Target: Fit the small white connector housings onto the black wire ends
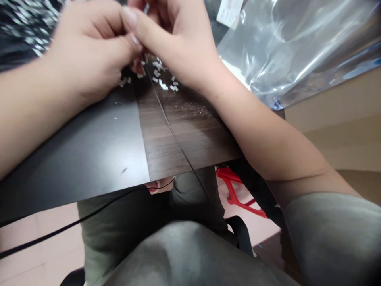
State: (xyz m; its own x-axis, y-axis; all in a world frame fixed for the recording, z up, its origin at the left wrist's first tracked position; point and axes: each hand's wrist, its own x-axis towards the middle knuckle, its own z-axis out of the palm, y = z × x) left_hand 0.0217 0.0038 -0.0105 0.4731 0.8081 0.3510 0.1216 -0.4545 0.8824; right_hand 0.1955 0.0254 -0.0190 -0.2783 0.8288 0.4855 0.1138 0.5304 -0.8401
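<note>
At the top of the view my left hand (92, 47) and my right hand (178, 47) meet, both closed, thumbs and fingertips pinched close together. A thin black cable (169, 125) comes out from under the fingertips and runs down across the table, over its front edge. The cable's upper end is hidden by my fingers. A small bluish tip (146, 8) shows between the fingers of my right hand; its kind cannot be made out. Just below the hands lie several small white plastic pieces (163, 85), scattered on the dark tabletop (184, 139).
At the upper left, a blurred pile of white-tipped black pieces (35, 31) lies beyond my left hand. A clear plastic bag (276, 43) and a white label (229, 12) are at the upper right, beside a cardboard box (333, 119). Below stands a red stool (238, 194).
</note>
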